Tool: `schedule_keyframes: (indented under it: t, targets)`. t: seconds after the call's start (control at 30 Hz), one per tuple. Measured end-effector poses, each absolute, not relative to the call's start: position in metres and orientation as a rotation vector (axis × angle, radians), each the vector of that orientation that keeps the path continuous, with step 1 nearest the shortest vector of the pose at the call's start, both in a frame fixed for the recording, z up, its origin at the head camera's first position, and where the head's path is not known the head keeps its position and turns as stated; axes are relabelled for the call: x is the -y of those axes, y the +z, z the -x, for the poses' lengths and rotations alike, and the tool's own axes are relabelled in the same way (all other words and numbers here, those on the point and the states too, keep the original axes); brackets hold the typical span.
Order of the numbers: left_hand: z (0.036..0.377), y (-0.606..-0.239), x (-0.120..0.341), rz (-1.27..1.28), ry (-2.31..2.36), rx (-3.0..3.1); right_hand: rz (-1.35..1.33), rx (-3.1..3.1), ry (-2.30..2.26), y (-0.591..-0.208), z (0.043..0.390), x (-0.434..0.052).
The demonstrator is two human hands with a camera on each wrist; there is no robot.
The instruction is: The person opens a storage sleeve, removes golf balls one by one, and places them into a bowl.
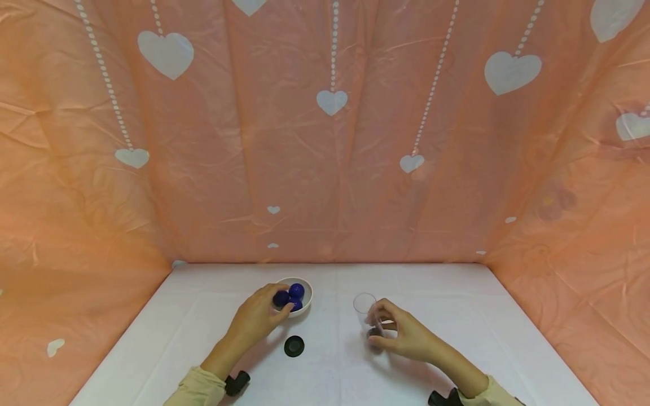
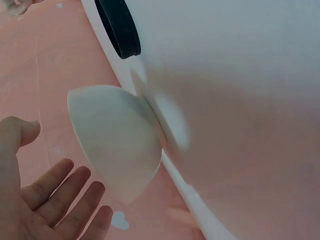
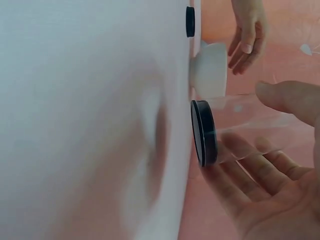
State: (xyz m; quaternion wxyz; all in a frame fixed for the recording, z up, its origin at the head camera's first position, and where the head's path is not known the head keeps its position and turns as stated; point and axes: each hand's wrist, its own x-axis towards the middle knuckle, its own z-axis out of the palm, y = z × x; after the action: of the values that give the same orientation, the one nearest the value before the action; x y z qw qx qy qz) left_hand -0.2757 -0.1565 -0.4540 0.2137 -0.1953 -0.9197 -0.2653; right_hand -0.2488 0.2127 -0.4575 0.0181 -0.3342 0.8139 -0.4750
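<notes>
The left hand (image 1: 259,318) hovered at the near-left rim of a white bowl (image 1: 305,288) holding blue balls (image 1: 297,291), its fingers loosely spread and gripping nothing. To the right, the right hand (image 1: 406,335) curled around a clear cup (image 1: 367,316) with a dark base, thumb and fingers touching its sides. A black lid (image 1: 294,345) lay on the white table (image 1: 203,332), nearer than the bowl.

Glossy blue balls (image 1: 294,294) sit in a smooth, matt white bowl (image 1: 304,286) that looks ceramic. Right of the bowl, the cup (image 1: 367,313) is clear, shiny plastic on a black base. The table (image 1: 203,316) is smooth matt white; behind the bowl, the backdrop (image 1: 325,141) is creased, faintly sheeny orange sheeting.
</notes>
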Motion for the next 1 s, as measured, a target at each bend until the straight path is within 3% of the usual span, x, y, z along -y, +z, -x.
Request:
schedule_keyframes:
  t: [1.0]
  targets:
    - [0.266, -0.45, 0.18, 0.488, -0.698, 2.536, 0.898, -2.4, -1.52, -0.468, 0.251, -0.22]
